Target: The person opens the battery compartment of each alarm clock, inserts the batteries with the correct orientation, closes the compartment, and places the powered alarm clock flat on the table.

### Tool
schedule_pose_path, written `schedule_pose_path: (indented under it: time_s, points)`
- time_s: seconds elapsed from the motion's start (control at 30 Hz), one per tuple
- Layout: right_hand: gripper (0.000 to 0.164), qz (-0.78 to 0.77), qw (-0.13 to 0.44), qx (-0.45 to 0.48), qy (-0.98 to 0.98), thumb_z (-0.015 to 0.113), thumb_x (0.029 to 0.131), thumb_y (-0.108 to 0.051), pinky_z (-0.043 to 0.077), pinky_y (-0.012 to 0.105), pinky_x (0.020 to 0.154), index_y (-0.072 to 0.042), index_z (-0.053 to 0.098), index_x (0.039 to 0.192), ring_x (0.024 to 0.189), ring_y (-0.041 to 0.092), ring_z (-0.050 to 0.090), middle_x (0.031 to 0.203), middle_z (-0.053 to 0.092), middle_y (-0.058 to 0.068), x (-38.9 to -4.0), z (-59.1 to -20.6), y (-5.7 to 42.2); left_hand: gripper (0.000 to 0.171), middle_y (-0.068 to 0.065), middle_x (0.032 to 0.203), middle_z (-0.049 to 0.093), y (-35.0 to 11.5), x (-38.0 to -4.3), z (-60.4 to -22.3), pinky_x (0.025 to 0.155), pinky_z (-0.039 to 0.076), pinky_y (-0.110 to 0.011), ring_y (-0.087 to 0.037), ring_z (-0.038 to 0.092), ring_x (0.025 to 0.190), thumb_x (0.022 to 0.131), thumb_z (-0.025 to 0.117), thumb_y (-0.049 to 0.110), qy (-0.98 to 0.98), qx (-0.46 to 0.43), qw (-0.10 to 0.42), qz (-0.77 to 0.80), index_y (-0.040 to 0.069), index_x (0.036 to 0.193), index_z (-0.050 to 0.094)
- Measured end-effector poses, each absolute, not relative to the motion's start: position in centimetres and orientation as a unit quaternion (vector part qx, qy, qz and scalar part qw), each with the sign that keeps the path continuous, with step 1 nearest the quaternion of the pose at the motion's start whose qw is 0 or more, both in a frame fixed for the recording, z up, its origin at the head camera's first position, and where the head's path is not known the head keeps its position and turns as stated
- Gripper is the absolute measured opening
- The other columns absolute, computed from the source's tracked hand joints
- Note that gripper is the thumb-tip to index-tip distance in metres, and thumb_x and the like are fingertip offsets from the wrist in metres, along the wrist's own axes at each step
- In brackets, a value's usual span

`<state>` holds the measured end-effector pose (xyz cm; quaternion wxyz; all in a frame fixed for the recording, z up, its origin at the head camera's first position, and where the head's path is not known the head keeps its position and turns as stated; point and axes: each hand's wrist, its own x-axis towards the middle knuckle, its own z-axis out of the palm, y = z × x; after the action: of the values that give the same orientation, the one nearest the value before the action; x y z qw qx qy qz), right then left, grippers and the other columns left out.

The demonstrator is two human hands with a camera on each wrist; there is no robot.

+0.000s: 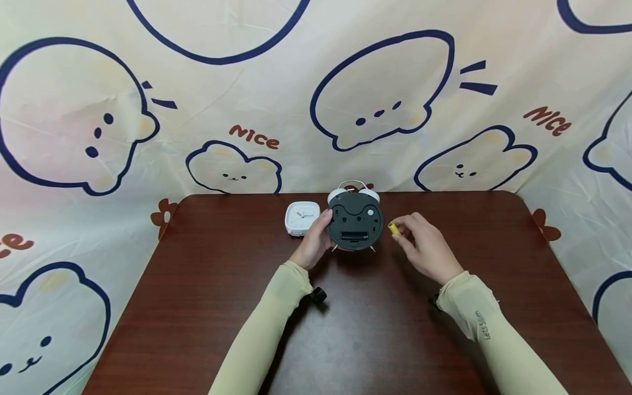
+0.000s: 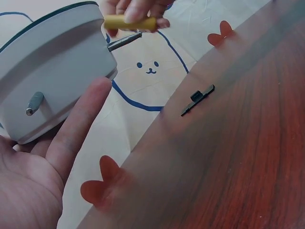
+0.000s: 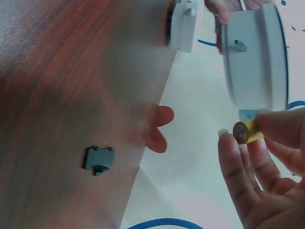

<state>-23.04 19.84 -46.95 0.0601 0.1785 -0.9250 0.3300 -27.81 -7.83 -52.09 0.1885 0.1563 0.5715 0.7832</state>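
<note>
My left hand (image 1: 316, 241) holds a twin-bell alarm clock (image 1: 355, 219) by its left side, thumb at the edge of the dark back. That back faces me, with an uncovered battery slot (image 1: 354, 236) low on it. The white side and two metal feet show in the left wrist view, where a finger lies along the clock body (image 2: 57, 71). Just right of the clock, my right hand (image 1: 427, 247) pinches a yellow battery (image 1: 394, 228) between thumb and fingers. One end of the battery (image 3: 241, 132) faces the right wrist camera.
A white square clock (image 1: 302, 216) stands left of the alarm clock, near the table's back edge. A small dark battery cover (image 3: 99, 159) lies on the brown table (image 1: 355, 329). Behind the table hangs a cloth (image 1: 296, 99) printed with cartoon animals.
</note>
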Motion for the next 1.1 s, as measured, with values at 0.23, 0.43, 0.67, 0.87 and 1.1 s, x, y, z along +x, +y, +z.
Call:
schedule_pose_path:
  time_s: [0.23, 0.43, 0.67, 0.87, 1.1]
  points:
    - [0.024, 0.342, 0.104, 0.183, -0.916, 0.069, 0.099, -0.007, 0.056, 0.036, 0.079, -0.006, 0.063, 0.122, 0.091, 0.019, 0.058, 0.104, 0.06, 0.007, -22.7, -45.6, 19.7, 0.065, -0.007, 0.133, 0.058, -7.8, -27.8, -52.0, 0.079, 0.056, -0.028, -0.01, 0.066, 0.101, 0.109, 0.03, 0.052, 0.575, 0.145, 0.187, 0.784, 0.011, 0.16, 0.034]
    - [0.025, 0.378, 0.131, 0.158, -0.903, 0.069, 0.099, -0.008, 0.049, 0.016, 0.073, -0.004, 0.062, 0.123, 0.088, 0.019, 0.06, 0.102, 0.065, 0.008, -21.9, -44.5, 19.2, 0.063, -0.006, 0.136, 0.058, -7.8, -27.8, -51.9, 0.085, 0.056, -0.026, -0.007, 0.066, 0.105, 0.11, 0.03, 0.049, 0.573, 0.146, 0.18, 0.786, 0.011, 0.16, 0.033]
    - [0.028, 0.393, 0.164, 0.156, -0.891, 0.074, 0.096, -0.009, 0.047, 0.007, 0.075, -0.003, 0.065, 0.122, 0.088, 0.019, 0.063, 0.102, 0.068, 0.009, -20.9, -43.1, 18.3, 0.062, 0.003, 0.121, 0.066, -7.7, -27.7, -52.0, 0.076, 0.057, -0.027, -0.007, 0.067, 0.097, 0.111, 0.03, 0.046, 0.56, 0.166, 0.166, 0.794, 0.006, 0.157, 0.036]
    - [0.03, 0.408, 0.175, 0.158, -0.882, 0.077, 0.093, -0.006, 0.046, 0.004, 0.074, -0.002, 0.067, 0.121, 0.087, 0.019, 0.064, 0.101, 0.069, 0.01, -20.4, -42.7, 17.8, 0.061, 0.004, 0.118, 0.068, -7.6, -27.7, -52.3, 0.078, 0.059, -0.027, -0.007, 0.069, 0.099, 0.11, 0.034, 0.046, 0.554, 0.164, 0.161, 0.801, 0.005, 0.155, 0.038]
    - [0.035, 0.422, 0.174, 0.158, -0.875, 0.076, 0.093, -0.004, 0.052, 0.009, 0.072, -0.003, 0.067, 0.127, 0.083, 0.018, 0.066, 0.099, 0.07, 0.01, -20.3, -42.6, 17.8, 0.06, 0.003, 0.118, 0.068, -7.7, -27.7, -52.4, 0.073, 0.057, -0.027, -0.007, 0.068, 0.096, 0.111, 0.031, 0.045, 0.556, 0.163, 0.166, 0.798, 0.007, 0.157, 0.037]
